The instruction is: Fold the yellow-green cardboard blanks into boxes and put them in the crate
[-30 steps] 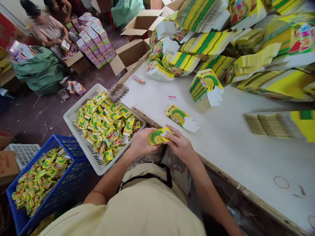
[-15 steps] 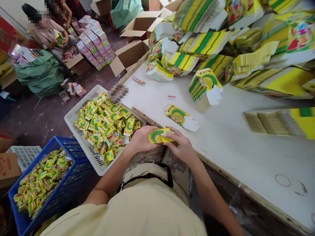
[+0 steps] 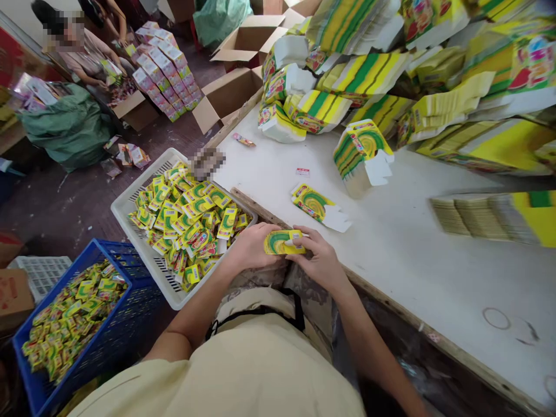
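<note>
A small yellow and green box [image 3: 278, 242] is held between both hands just off the table's front edge. My left hand [image 3: 252, 248] grips its left end, fingers wrapped behind it. On the right end, my right hand [image 3: 319, 255] closes its fingers and thumb over the box. Just beyond the hands, a flat unfolded carton [image 3: 313, 202] lies on the white table [image 3: 408, 226]. To the left, a white basket [image 3: 170, 294] is heaped with small yellow boxes [image 3: 200, 205].
Stacks of flat yellow cartons [image 3: 365, 75] cover the table's far side, with a standing bundle [image 3: 358, 153] nearer. A blue crate [image 3: 93, 350] of yellow packets stands at lower left. Open cardboard boxes [image 3: 232, 92] lie beyond the basket. A person [image 3: 84, 55] sits at upper left.
The box between my hands has its right end flap pressed down more, with the right thumb lying over it. The seated person's hands have moved lower, towards the carton beside them.
</note>
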`<action>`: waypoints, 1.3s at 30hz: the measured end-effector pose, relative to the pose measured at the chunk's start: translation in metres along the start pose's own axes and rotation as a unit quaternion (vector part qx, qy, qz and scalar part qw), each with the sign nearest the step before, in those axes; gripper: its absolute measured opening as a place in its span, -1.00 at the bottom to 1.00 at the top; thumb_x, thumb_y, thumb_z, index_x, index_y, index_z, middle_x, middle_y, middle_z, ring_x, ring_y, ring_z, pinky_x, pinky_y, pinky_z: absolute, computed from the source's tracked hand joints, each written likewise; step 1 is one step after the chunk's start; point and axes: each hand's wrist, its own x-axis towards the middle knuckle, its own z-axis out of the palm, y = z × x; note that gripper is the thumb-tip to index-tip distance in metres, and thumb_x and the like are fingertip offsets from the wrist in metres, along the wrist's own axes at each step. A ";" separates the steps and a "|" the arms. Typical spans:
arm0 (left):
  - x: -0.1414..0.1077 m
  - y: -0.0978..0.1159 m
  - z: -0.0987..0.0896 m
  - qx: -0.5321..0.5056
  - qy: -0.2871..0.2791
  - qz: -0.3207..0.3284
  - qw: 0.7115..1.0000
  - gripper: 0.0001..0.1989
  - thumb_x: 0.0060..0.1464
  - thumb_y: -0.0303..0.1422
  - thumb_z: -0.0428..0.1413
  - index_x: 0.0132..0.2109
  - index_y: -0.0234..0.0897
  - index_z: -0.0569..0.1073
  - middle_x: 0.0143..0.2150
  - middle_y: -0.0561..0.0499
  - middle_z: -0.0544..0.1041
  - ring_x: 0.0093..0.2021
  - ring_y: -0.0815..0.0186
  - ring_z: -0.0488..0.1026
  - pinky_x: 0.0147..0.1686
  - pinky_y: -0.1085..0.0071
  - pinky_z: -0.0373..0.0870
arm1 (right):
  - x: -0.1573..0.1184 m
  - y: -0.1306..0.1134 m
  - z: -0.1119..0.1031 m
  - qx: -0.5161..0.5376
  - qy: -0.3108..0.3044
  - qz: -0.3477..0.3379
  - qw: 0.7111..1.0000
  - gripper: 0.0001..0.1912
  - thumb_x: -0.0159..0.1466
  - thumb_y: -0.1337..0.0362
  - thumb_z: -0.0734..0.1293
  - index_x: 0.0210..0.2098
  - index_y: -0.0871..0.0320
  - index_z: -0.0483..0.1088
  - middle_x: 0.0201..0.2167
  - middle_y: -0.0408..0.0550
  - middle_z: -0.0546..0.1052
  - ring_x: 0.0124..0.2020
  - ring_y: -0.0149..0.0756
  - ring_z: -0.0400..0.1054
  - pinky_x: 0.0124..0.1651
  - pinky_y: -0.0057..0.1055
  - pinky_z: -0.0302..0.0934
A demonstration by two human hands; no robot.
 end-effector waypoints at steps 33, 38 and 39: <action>0.009 0.004 0.035 -0.610 0.098 -0.110 0.778 -0.38 -0.13 0.05 0.28 -0.02 -0.25 0.44 -0.01 -0.17 0.53 0.10 0.02 0.44 0.08 0.10 0.36 | 0.017 -0.010 0.028 0.174 0.054 0.134 0.974 -0.61 0.09 0.15 0.47 -0.20 0.07 0.25 -0.39 -0.14 0.48 -0.37 -0.31 0.42 -0.30 -0.36 0.36; 0.023 0.022 0.033 -0.711 0.248 -0.138 0.643 -0.57 -0.06 0.04 0.19 -0.27 -0.24 0.42 -0.38 0.00 0.45 -0.27 0.24 0.48 -0.14 0.28 0.43 | 0.000 -0.036 0.058 0.297 0.037 0.111 0.948 -0.60 0.17 0.19 0.44 -0.06 0.02 0.27 -0.19 -0.09 0.52 -0.20 -0.30 0.43 -0.09 -0.30 0.34; 0.023 0.023 0.035 -0.705 0.270 -0.134 0.642 -0.59 -0.04 0.03 0.19 -0.31 -0.23 0.39 -0.43 0.05 0.39 -0.35 0.31 0.43 -0.20 0.34 0.41 | -0.002 -0.039 0.061 0.298 0.025 0.104 0.948 -0.59 0.17 0.20 0.44 -0.03 0.01 0.28 -0.15 -0.09 0.51 -0.15 -0.28 0.41 -0.04 -0.29 0.32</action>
